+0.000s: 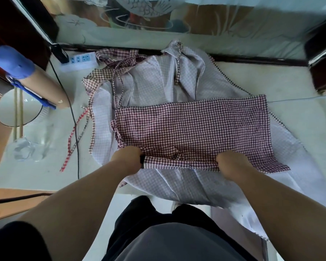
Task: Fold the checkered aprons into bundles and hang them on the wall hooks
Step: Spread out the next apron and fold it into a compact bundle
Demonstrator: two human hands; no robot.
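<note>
A dark red checkered apron [192,127] lies folded into a wide rectangle on the table, on top of a paler checkered apron [154,80] spread face down. My left hand [128,159] grips the near left corner of the folded red apron, fingers curled under the cloth. At the near edge further right, my right hand [228,162] grips the same hem, fingers tucked beneath it. A narrow rolled fold runs between my two hands. Apron ties [109,70] lie bunched at the far left. No wall hooks are in view.
A white power strip [79,60] sits at the back left, with a black cable [73,119] running toward me. A cardboard tube with a blue cap [26,72], a white round lamp base [17,108] and a clear glass jug [26,149] stand on the left. A red-checked strap [73,136] lies beside the cable.
</note>
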